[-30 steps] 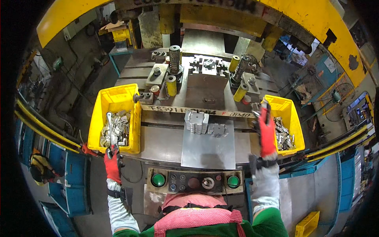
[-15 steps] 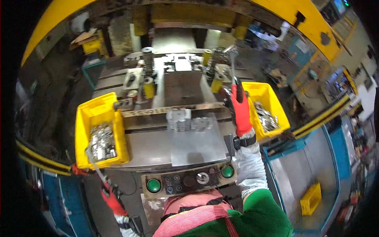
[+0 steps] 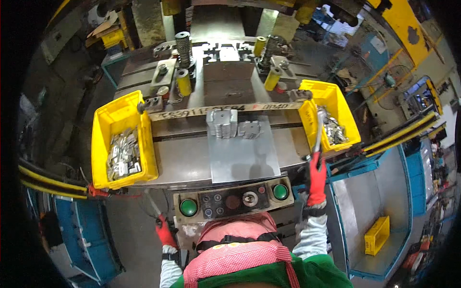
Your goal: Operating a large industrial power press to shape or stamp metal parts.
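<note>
- Left hand (image 3: 166, 234) wraps round a metal tool (image 3: 153, 204) near the left bin (image 3: 148, 151).
- Right hand (image 3: 317, 182) clasps a grey tool (image 3: 319, 132) by the right bin (image 3: 326, 93).
- Loose pieces (image 3: 126, 154) already lie in both bins; two stacks (image 3: 223, 124) remain.

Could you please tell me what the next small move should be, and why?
I would probably bring the tool in the right hand left, toward the tall metal stack: no hand touches that stack, and the tool overlaps the right yellow bin in this view. Whether the tool grips anything is unclear.
</note>
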Tool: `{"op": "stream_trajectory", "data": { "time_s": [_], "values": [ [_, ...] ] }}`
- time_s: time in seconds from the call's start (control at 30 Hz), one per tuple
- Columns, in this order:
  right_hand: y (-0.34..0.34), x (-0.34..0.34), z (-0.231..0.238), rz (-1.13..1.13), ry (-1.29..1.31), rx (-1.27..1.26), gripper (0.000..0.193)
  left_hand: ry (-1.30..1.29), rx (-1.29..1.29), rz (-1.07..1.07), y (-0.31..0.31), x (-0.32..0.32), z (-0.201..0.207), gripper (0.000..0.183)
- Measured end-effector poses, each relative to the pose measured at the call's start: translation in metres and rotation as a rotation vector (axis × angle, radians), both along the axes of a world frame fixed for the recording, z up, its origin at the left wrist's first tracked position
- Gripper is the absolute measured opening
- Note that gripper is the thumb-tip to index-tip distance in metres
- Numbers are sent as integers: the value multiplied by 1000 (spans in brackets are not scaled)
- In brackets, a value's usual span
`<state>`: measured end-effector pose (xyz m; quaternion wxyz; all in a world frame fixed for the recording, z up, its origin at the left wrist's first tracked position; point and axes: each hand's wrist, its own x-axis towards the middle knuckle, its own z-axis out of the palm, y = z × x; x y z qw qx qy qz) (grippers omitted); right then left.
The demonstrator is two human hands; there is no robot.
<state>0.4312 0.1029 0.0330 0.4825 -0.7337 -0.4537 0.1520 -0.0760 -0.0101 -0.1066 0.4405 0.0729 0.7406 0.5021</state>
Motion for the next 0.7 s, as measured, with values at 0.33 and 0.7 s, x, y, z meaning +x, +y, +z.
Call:
{"op": "stream_trajectory", "data": {
  "time_s": [0.33,0.7],
  "values": [
    [32,-96,-3,443,343,-228,53,-62,-18,-101,12,45,11,43],
    [146,-114,67,527,340,153,45,-124,3,34,-4,52,21,41]
  ]
}}
